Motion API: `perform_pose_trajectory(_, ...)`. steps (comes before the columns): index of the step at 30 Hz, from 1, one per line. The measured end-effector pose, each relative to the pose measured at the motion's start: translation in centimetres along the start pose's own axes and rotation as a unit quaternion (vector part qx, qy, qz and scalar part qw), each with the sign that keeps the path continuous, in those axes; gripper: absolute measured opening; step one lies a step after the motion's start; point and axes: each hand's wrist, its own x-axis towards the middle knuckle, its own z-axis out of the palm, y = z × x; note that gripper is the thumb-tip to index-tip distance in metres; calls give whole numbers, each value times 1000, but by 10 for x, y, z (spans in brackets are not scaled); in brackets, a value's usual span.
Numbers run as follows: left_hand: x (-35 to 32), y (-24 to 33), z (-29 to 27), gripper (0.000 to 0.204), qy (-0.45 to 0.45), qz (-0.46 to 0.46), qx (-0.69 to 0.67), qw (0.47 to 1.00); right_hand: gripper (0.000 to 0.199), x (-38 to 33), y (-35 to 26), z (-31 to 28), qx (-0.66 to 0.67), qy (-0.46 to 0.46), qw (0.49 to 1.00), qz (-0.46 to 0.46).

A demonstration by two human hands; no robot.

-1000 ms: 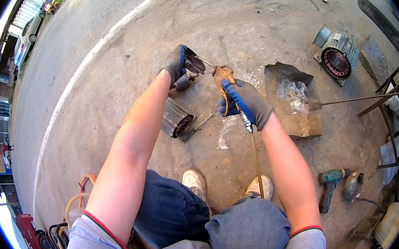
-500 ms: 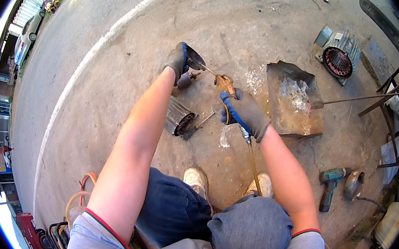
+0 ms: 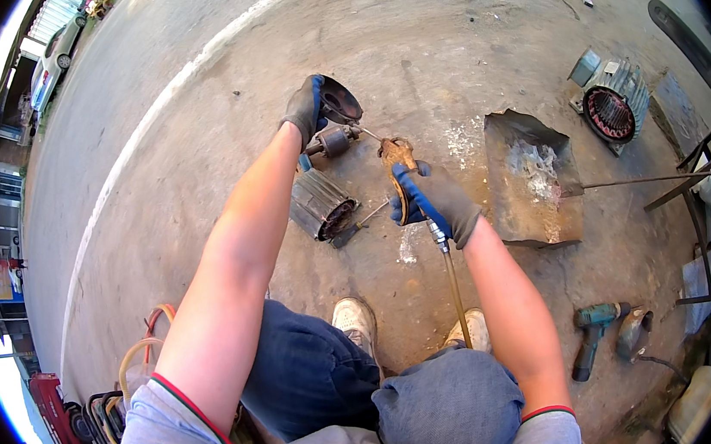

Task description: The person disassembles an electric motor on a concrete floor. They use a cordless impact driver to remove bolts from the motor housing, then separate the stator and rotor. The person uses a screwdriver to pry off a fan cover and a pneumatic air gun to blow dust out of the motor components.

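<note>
Two gloved hands work above the bare concrete floor (image 3: pixel 195 178) as we crouch over it. Our left hand (image 3: pixel 308 112), in a dark grey glove with blue trim, is closed around the rim of a round dark metal end cover (image 3: pixel 338 102), whose short shaft with a small rotor (image 3: pixel 335 142) points down toward five o'clock. Our right hand (image 3: pixel 438 200), gloved the same way, is wrapped tight around a rusty orange air blow gun (image 3: pixel 399 158); its nozzle points toward eleven o'clock at the shaft, close to it but apart. A yellowish hose (image 3: pixel 455 294) runs from the gun toward six o'clock, past our knee. Just below the left hand, at seven o'clock from the cover, lies a ribbed grey cylindrical motor housing (image 3: pixel 321 206) on its side. At three o'clock from the right hand sits a flat rusted metal dustpan (image 3: pixel 533 177) with pale dust on it. Farther toward five o'clock, a teal cordless drill (image 3: pixel 593 337) rests on the floor.
</note>
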Motion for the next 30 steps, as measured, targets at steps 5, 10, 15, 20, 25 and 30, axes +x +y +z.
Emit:
perform_pose_trajectory(5, -2, -2, -11, 50, 1, -1, -27, 1000, 42, 4, 1, -2, 43, -31, 999, 4)
perform_pose_trajectory(10, 4, -4, -26, 51, 24, -14, -36, 999, 44, 2, 1, -9, 92, -20, 995, -36)
perform_pose_trajectory(15, 16, -19, -38, 45, -10, -18, -69, 997, 50, 17, -14, 11, -20, -29, 999, 3)
perform_pose_trajectory(20, 43, -40, -51, 41, -85, -41, -124, 988, 48, 40, -32, 43, -17, -83, 996, -27)
perform_pose_trajectory(25, 50, -49, -42, 41, -149, -33, -171, 973, 42, 77, -26, 29, -49, -28, 998, -10)
perform_pose_trajectory(30, 58, -55, -57, 46, -88, -15, -130, 988, 45, 46, -14, 20, -82, -17, 995, 59)
